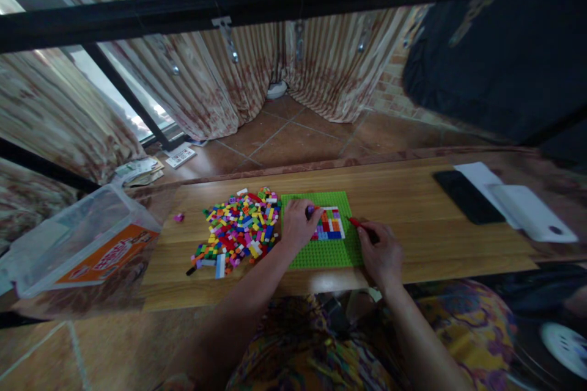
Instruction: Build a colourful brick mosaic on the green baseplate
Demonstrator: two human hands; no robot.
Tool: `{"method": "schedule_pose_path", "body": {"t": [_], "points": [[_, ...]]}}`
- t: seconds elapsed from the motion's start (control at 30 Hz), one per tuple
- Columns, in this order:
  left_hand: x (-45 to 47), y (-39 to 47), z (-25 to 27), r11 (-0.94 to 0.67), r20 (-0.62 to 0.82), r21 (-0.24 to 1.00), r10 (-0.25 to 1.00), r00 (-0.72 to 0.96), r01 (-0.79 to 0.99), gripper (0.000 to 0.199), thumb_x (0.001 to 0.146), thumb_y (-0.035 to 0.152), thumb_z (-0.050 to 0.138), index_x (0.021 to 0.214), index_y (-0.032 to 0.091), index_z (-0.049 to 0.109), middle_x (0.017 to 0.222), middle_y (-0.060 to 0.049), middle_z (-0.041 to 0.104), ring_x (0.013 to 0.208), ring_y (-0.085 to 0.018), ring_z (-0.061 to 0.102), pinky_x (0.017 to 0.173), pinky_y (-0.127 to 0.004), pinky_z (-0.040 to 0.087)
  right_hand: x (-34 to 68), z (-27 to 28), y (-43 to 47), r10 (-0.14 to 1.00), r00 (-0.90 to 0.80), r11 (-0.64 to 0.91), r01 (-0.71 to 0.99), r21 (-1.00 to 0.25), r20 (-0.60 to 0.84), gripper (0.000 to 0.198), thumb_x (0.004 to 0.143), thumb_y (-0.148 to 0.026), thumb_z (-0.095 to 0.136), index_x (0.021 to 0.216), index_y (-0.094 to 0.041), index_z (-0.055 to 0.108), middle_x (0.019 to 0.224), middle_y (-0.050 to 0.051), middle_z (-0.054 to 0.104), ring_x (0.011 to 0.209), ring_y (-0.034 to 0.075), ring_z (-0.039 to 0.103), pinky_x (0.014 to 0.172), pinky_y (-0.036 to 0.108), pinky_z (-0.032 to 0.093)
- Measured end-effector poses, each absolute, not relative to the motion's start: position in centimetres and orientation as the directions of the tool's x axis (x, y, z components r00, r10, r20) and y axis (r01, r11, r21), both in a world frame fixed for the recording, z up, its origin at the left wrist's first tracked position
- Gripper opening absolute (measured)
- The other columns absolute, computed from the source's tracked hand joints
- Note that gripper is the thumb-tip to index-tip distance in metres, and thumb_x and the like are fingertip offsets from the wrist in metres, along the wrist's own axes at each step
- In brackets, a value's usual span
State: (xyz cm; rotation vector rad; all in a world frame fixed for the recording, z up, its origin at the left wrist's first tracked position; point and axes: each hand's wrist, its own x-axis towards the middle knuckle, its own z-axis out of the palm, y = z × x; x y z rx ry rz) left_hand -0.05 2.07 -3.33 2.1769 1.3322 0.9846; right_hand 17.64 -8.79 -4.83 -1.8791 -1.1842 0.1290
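Block-building looks in hand: block patch [329, 223] on green board [325, 256], mid-worktop [408, 208]. Left hand [297, 223] curled over patch's left side, grip on purple piece [310, 210] unclear; right hand [381, 252] pinches slim red stick [354, 222]. Further placing would call for careful stud alignment.

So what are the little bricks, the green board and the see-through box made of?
The little bricks look like smooth, hard plastic: bright, even colours and crisp edges. The green board seems plastic too, bumpy with neat rows of small studs. The see-through box is probably thin plastic, smooth and slightly cloudy, since light comes through its walls.
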Motion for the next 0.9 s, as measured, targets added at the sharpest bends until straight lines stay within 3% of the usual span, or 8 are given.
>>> {"method": "schedule_pose_path", "body": {"t": [0.9], "points": [[-0.09, 2.17, -3.48, -0.486, 0.373, 0.632, 0.874, 0.313, 0.604, 0.016, 0.088, 0.036, 0.062, 0.083, 0.021, 0.062, 0.082, -0.003, 0.067, 0.084, -0.020, 0.057, 0.079, -0.034, 0.044, 17.65, -4.87, -8.79, 0.769, 0.541, -0.156, 0.676, -0.720, 0.342, 0.028, 0.086, -0.042, 0.054, 0.087, -0.019, 0.070, 0.091, 0.010, 0.070, 0.086, 0.025, 0.064, 0.079, 0.039, 0.049]]}}
